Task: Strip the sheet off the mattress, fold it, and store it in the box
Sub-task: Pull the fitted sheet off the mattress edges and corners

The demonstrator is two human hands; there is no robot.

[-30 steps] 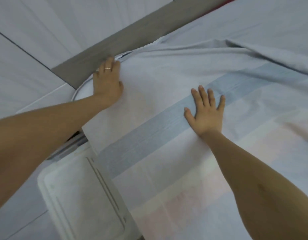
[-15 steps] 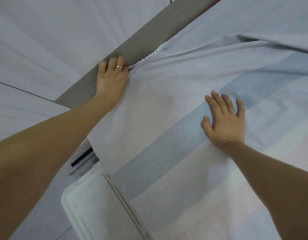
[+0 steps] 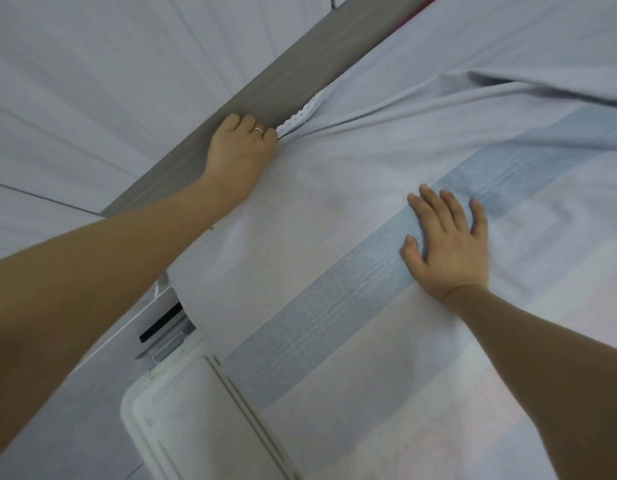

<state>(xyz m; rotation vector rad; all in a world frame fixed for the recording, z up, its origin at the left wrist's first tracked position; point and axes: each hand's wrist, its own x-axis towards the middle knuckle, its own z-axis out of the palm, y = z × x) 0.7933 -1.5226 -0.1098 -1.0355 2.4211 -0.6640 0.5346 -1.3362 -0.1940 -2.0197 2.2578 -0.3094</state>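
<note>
**Sheet hem gathered in the left grip at the bed's edge**

The left hand is seen at the far side of the bed, against the grey bed frame. Its fingers are curled down over the edge, and the grip is closed narrowly on the sheet just where the white scalloped hem ends. The fingertips themselves are hidden. A ring is worn on one finger. Creases in the cloth fan out from this grip towards the upper right, so the sheet lies drawn to the right of the hand and below it.

The right hand is laid flat on the sheet, well apart from the left, with its fingers straight and slightly spread. Nothing is held in it; the palm is pressed on a broad blue stripe that runs slantwise across the pale cloth.

The sheet is spread over the bed and covers most of the view. Its near corner hangs over a white plastic box at the lower left. Pale floor tiles are seen beyond the frame.
</note>
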